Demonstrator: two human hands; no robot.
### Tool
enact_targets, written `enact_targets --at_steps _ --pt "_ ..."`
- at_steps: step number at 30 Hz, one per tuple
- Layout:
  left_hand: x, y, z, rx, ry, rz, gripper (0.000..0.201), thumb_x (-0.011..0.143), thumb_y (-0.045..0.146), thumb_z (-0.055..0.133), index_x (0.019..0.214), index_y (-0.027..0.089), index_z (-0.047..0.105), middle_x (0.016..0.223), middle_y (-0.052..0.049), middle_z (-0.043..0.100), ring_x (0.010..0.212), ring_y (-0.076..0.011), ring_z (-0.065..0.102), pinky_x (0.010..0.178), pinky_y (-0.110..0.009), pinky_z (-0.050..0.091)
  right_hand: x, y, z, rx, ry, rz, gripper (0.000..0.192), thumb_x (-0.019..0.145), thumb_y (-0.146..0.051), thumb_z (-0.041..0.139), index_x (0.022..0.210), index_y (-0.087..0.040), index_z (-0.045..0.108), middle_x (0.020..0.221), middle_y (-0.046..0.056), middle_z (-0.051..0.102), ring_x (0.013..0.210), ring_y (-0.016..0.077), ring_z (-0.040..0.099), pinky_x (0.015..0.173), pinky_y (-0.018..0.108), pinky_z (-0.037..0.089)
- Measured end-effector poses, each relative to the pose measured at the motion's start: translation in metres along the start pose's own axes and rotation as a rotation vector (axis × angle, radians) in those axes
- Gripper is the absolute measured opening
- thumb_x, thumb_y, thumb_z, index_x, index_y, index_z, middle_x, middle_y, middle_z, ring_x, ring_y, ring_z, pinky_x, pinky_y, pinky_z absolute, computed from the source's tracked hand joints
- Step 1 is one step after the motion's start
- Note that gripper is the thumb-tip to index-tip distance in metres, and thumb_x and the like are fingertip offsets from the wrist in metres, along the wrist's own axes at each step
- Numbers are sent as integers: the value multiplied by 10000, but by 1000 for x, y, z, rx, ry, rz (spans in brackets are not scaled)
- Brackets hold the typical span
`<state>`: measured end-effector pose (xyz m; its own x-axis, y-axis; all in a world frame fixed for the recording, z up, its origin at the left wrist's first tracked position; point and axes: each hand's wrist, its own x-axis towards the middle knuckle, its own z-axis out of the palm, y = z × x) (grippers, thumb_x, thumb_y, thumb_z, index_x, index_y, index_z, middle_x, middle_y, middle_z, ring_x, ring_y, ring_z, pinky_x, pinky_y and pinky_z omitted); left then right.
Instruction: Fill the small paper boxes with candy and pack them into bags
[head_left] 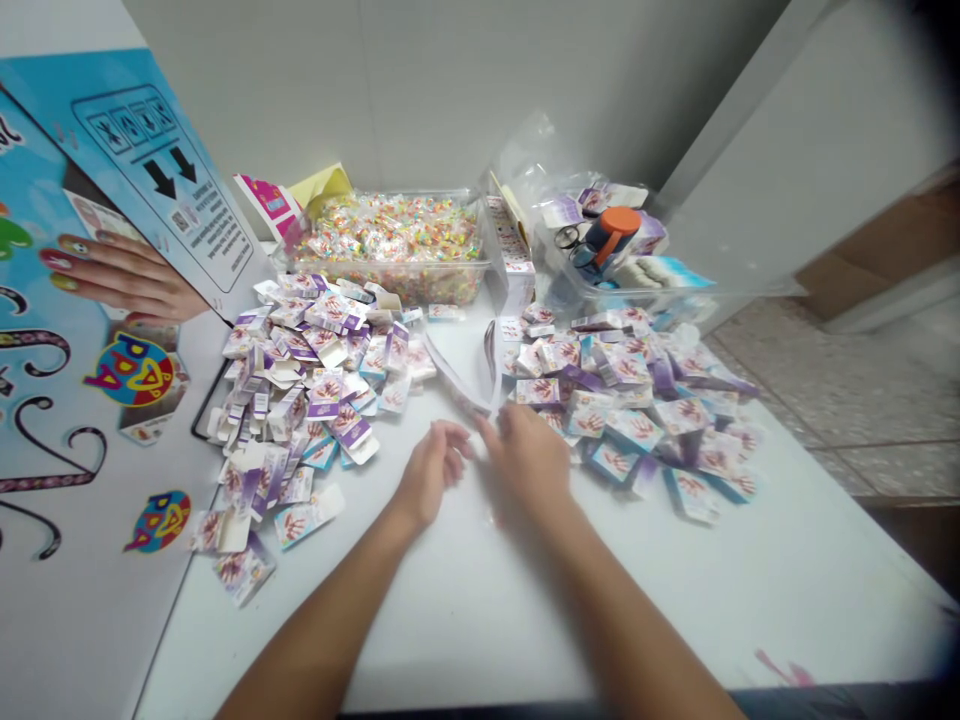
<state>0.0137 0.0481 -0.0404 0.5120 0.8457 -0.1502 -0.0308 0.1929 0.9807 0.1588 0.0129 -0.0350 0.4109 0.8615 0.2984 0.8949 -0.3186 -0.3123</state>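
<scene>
- A thin strip of flat, unfolded box blanks (469, 385) is pinched at its near end by the right hand (529, 455), fingers closed on it, mid-table
- The left hand (433, 468) is held just beside it, fingers loosely curled; whether anything is gripped can't be told
- A pile of unfolded or half-folded small purple boxes (307, 390) is seen on the left, so plenty looks left to do
- A pile of closed-up purple boxes (645, 400) is stacked on the right, probably the done lot
- A clear tub of colourful small pieces (394, 240) is parked behind, pretty much full
- Scissors and an orange-capped bottle (611, 232) are kept in another clear tub (675, 295)
</scene>
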Motion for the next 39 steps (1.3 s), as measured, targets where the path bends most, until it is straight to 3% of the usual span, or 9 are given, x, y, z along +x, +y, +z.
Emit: enact_targets --at_steps 5,18,23,27,29,31,34,36,39 --pt "1 -1 0 -3 4 1 721 894 775 230 1011 151 572 826 -57 608 573 -114 520 494 -235 371 6 3 3 -71 82 -107 304 962 -431 518 810 -190 626 855 85 647 826 226 551 687 317 322" --pt "-3 1 2 52 17 5 635 939 705 253 1007 162 576 829 -52 610 581 -116 507 518 -244 385 3 2 -10 87 126 -253 265 912 -193 499 652 -206 550 728 56 571 765 212 475 716 339 353" --pt "-15 11 0 235 261 342 332 962 486 476 836 192 563 760 -22 540 708 -153 510 711 -287 435 -9 -4 -38 687 218 -257 206 862 -190 538 663 -219 492 854 72 653 844 219 584 768 360 445" --pt "-19 23 -6 347 375 581 218 918 413 541 993 209 561 1022 -95 568 993 -236 542 916 -365 433 -12 -3 -48 1249 -23 -23 263 863 -309 574 644 -226 455 922 92 756 782 232 682 642 338 487" --pt "-19 28 -7 393 275 608 309 883 410 579 1117 210 570 1184 -126 565 1151 -282 510 1031 -419 377 -11 -1 -49 1409 -132 104 259 833 -357 608 668 -232 452 870 84 775 631 213 662 531 304 453" --pt "-19 32 -6 382 81 531 353 865 420 606 1143 202 600 1192 -122 600 1156 -294 525 1041 -428 370 -9 0 -48 1509 -165 194 269 806 -376 642 683 -233 450 864 83 781 530 183 615 486 287 433" --pt "-20 31 -1 220 -134 287 298 885 449 605 987 171 643 974 -83 666 932 -237 606 872 -348 458 -6 1 -44 1540 -170 275 273 804 -402 664 704 -222 485 937 109 777 518 162 601 501 296 458" --pt "-19 29 1 110 -159 173 306 890 459 611 886 154 637 869 -60 663 828 -197 611 780 -296 471 -4 3 -39 1476 -114 315 239 825 -414 660 781 -211 541 1025 128 760 587 168 632 553 315 491" --pt "-16 27 2 -6 -108 107 325 847 465 674 873 143 645 827 -49 666 759 -170 613 716 -267 482 -4 4 -31 1237 153 235 290 821 -370 689 1045 -223 577 1235 137 672 869 214 677 732 372 531"
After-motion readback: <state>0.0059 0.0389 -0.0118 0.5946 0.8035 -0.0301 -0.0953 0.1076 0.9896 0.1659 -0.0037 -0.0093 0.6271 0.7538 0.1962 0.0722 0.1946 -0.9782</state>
